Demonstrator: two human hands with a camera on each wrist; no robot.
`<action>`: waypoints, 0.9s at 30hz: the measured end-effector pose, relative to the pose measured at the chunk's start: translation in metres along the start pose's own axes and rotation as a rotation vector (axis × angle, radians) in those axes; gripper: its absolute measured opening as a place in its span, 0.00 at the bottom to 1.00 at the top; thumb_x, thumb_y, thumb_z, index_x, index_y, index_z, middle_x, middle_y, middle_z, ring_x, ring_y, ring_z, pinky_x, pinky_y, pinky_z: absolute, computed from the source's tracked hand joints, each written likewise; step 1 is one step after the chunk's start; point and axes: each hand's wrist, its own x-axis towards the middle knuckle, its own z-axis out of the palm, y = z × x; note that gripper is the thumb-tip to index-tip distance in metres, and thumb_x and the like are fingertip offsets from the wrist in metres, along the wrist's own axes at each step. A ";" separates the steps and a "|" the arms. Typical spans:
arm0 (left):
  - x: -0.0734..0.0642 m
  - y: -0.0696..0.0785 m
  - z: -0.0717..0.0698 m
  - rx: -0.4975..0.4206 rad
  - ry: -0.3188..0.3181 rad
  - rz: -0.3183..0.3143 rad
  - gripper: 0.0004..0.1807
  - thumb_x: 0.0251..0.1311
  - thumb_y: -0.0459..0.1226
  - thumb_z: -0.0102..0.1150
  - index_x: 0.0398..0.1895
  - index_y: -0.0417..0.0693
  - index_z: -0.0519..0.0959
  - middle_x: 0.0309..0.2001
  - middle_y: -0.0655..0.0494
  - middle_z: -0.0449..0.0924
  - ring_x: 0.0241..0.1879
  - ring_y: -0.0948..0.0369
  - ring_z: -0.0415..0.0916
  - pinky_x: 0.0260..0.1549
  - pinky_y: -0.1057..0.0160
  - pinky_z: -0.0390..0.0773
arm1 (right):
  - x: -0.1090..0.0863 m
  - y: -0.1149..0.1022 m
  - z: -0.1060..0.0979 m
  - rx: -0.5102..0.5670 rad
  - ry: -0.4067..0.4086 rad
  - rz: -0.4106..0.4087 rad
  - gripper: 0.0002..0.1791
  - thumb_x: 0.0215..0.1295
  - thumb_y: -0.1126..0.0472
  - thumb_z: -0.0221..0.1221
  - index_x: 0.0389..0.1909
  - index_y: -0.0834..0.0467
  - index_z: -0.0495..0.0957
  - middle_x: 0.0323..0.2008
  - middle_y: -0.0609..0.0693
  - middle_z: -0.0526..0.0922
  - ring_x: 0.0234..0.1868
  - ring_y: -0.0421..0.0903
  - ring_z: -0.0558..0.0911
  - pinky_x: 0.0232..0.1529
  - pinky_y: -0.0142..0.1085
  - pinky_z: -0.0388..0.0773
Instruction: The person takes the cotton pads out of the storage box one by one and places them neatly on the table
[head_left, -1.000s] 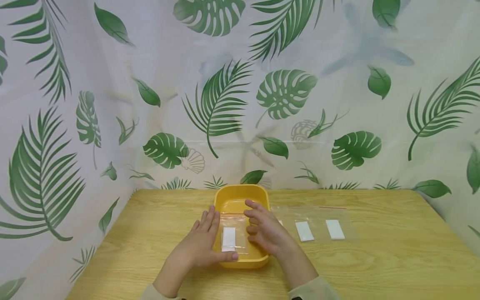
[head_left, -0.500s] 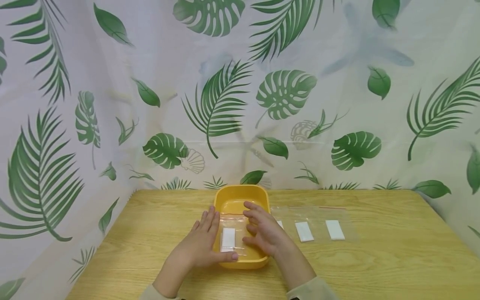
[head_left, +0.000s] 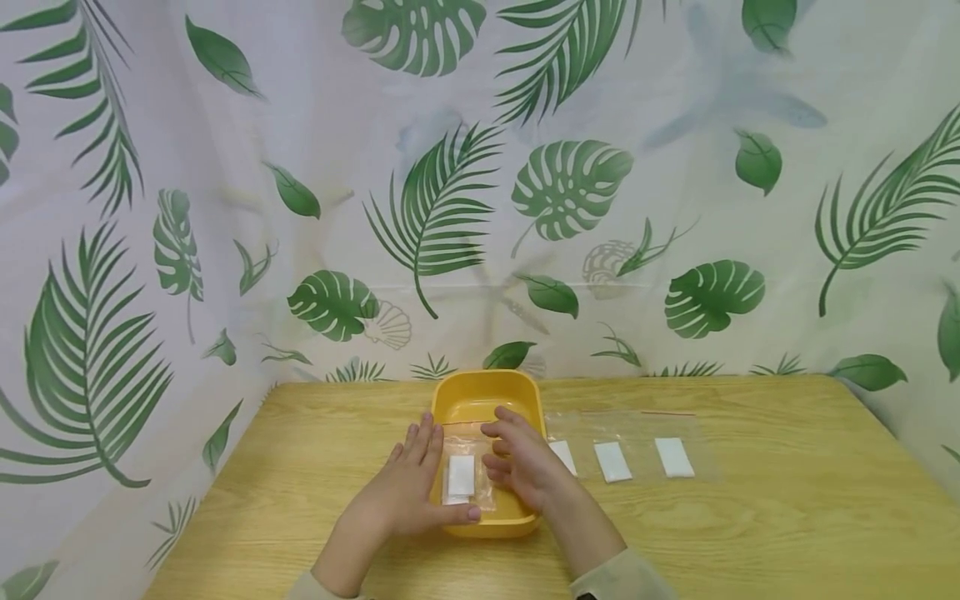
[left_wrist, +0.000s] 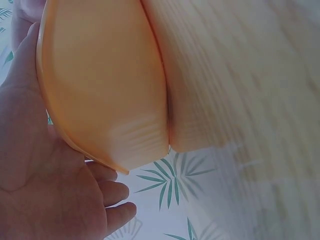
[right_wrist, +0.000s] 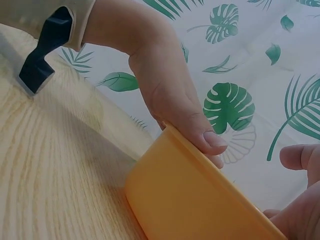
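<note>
A yellow plastic bin (head_left: 487,385) sits on the table. Inside it lies a clear zip-lock bag (head_left: 465,446) with a red line at its top and a white rectangular piece (head_left: 461,475) in it. My left hand (head_left: 397,492) rests along the bin's left rim, fingers straight and thumb laid over the near corner; in the left wrist view, the left hand (left_wrist: 50,170) lies against the rim. My right hand (head_left: 532,467) is over the bin's right side, fingers loosely bent, fingertips right at the bag's right edge. Part of the bag is hidden by the hands.
Right of the bin, several clear zip-lock bags (head_left: 645,425) lie in an overlapping row on the wooden table (head_left: 787,500), with white rectangles (head_left: 675,457) in them. Behind stands a leaf-printed cloth backdrop (head_left: 465,333).
My right hand has shifted slightly toward me and its fingers have bent a little, showing more of the nearest white rectangle beyond it. The left hand stays on the rim.
</note>
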 end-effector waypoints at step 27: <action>-0.002 -0.002 0.000 -0.014 0.010 0.018 0.69 0.48 0.77 0.55 0.80 0.38 0.44 0.80 0.43 0.29 0.79 0.44 0.32 0.75 0.41 0.45 | -0.008 0.006 0.007 -0.543 -0.148 -0.263 0.32 0.72 0.55 0.57 0.67 0.73 0.67 0.66 0.69 0.71 0.50 0.58 0.84 0.52 0.49 0.83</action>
